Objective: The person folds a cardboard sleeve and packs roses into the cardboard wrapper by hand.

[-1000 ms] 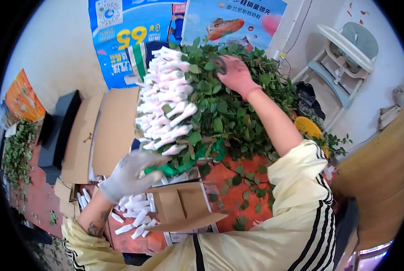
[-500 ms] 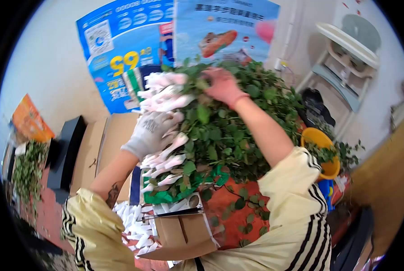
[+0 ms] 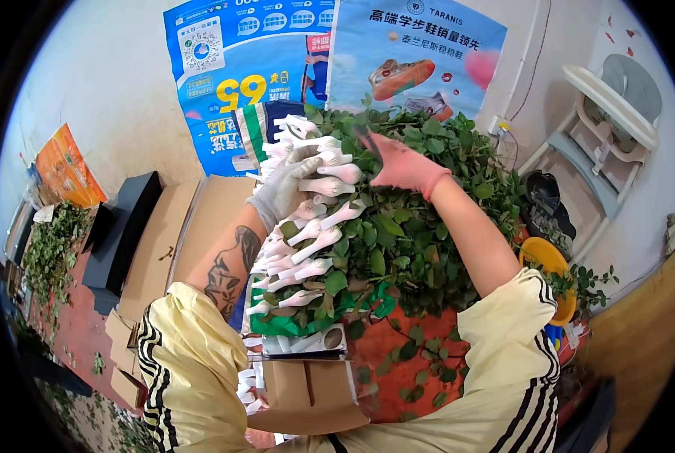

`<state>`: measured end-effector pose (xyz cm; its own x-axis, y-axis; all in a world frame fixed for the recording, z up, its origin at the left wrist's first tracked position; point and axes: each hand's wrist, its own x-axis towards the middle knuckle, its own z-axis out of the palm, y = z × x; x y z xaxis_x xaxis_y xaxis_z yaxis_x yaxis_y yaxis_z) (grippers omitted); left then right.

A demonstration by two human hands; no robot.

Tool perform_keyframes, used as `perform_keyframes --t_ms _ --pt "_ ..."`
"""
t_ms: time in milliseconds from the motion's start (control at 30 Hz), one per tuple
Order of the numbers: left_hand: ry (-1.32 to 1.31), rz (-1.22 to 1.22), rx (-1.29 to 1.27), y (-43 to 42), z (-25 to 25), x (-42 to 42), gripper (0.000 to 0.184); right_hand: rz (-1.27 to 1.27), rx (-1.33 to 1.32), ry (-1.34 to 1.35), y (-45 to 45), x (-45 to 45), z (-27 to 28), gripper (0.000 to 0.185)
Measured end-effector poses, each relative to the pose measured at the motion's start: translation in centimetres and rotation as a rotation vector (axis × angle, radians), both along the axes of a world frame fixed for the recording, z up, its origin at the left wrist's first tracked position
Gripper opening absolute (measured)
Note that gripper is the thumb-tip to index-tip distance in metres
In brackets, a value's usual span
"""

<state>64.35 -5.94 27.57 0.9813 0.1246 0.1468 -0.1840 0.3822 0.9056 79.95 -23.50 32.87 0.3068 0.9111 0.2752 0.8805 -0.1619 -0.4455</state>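
A large bunch of leafy cut flower stems point(image 3: 420, 219) lies across the work surface, with flower heads in white net sleeves point(image 3: 330, 185) along its left side. My left hand point(image 3: 278, 190), in a pale grey glove, is among the upper sleeved heads. Its fingers curl around one of them, partly hidden between the sleeves. Over the leaves is my right hand point(image 3: 409, 164), in a pink glove with dark fingertips. Thumb and forefinger are spread, and I see nothing held between them.
An open cardboard box point(image 3: 307, 392) stands in front of me, beside loose white sleeves point(image 3: 250, 389). A yellow bucket point(image 3: 550, 264) with leaves and a high chair point(image 3: 598, 143) are to the right. Flattened cardboard point(image 3: 156, 241) and a black box point(image 3: 122, 234) lie left, and posters point(image 3: 420, 45) hang behind.
My left hand has moved up and slightly right among the sleeved heads. My right hand has drawn back from the upper leaves, and its fingers have spread. The view has shifted left.
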Motion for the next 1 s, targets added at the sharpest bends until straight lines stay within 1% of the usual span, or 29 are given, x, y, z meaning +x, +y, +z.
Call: perform_keyframes --t_ms 33,67,100,133,200,233,267,300,333,367,400,433,467,533,567,600,633,667,700,733,800,867,900,933,1000 --pt "0.025 0.122 0.051 -0.3 0.3 -0.2 0.045 -0.020 -0.079 -0.165 0.8 0.9 -1.7 0.087" --pt "0.024 0.123 0.053 -0.3 0.2 -0.1 0.045 -0.038 -0.158 -0.334 1.3 0.6 -1.9 0.089" --pt "0.006 0.183 0.128 -0.3 0.2 0.0 0.045 -0.074 -0.179 -0.426 0.9 0.3 -2.4 0.090" --pt "-0.012 0.244 0.203 -0.3 0.2 0.0 0.045 -0.071 -0.178 -0.432 1.0 0.1 -2.7 0.090" --pt "-0.018 0.214 0.207 -1.0 0.8 -0.6 0.047 -0.142 -0.196 -0.528 1.3 0.2 -4.1 0.087" --pt "-0.021 0.222 0.142 -1.2 0.9 -0.5 0.048 -0.149 -0.163 -0.558 1.4 0.4 -4.7 0.078" --pt "-0.026 0.230 0.078 -1.2 1.1 -0.5 0.049 -0.148 -0.162 -0.559 1.2 0.2 -4.4 0.078" --pt "-0.047 0.129 0.034 -1.1 1.2 -0.7 0.051 -0.157 -0.122 -0.594 1.0 0.2 -4.0 0.073" --pt "-0.052 0.131 0.036 -1.1 1.2 -1.0 0.051 -0.165 -0.082 -0.630 0.7 0.2 -3.5 0.069" --pt "-0.087 0.140 0.008 -1.3 1.1 -1.6 0.054 -0.164 0.077 -0.535 0.1 0.3 -2.8 0.063" --pt "-0.124 0.150 -0.018 -1.5 1.1 -2.0 0.056 -0.166 0.223 -0.456 0.0 1.4 -3.1 0.063" --pt "-0.001 0.371 0.028 -1.8 1.2 -2.5 0.055 -0.172 0.299 -0.414 -0.6 1.9 -3.0 0.063" --pt "0.094 0.492 0.204 -0.6 -0.1 -1.8 0.049 -0.177 0.378 -0.374 -1.1 2.2 -2.8 0.063" --pt "-0.174 0.925 1.485 -3.1 0.8 -5.1 0.040 -0.190 0.415 -0.414 -2.0 1.8 -1.7 0.063" --pt "-0.397 1.017 1.686 -4.9 2.2 -6.0 0.033 -0.207 0.441 -0.443 -2.3 1.7 -1.3 0.063" --pt "-0.292 0.768 1.808 -6.2 3.7 -6.2 0.024 -0.204 0.457 -0.450 -2.2 1.9 -1.1 0.063" --pt "-0.387 0.727 1.787 -8.1 4.1 -6.4 0.018 -0.213 0.488 -0.416 -2.0 2.2 -1.1 0.064" --pt "-0.516 0.584 1.759 -9.6 3.9 -6.2 0.022 -0.220 0.513 -0.379 -1.7 2.7 -1.4 0.064" --pt "-0.609 0.509 1.777 -10.9 3.3 -5.5 0.033 -0.233 0.519 -0.426 -1.2 3.3 -2.0 0.066" --pt "-0.647 0.521 1.837 -11.5 2.8 -4.5 0.045 -0.224 0.517 -0.432 -1.0 3.8 -2.5 0.066" --pt "-0.236 0.414 1.749 -11.9 2.4 -2.0 0.057 -0.204 0.468 -0.563 -1.3 3.5 -3.0 0.065" --pt "0.110 0.306 1.367 -10.2 0.8 1.4 0.069 -0.200 0.487 -0.624 -2.1 2.9 -3.2 0.066" --pt "0.227 0.219 1.225 -9.7 1.5 2.1 0.078 -0.181 0.517 -0.615 -2.5 2.6 -2.8 0.067" --pt "0.379 0.237 1.269 -9.4 2.3 2.8 0.074 -0.161 0.547 -0.605 -2.9 2.4 -2.6 0.067" --pt "0.242 0.099 0.581 -7.8 1.6 3.7 0.069 -0.168 0.586 -0.632 -3.6 3.3 -3.3 0.068"
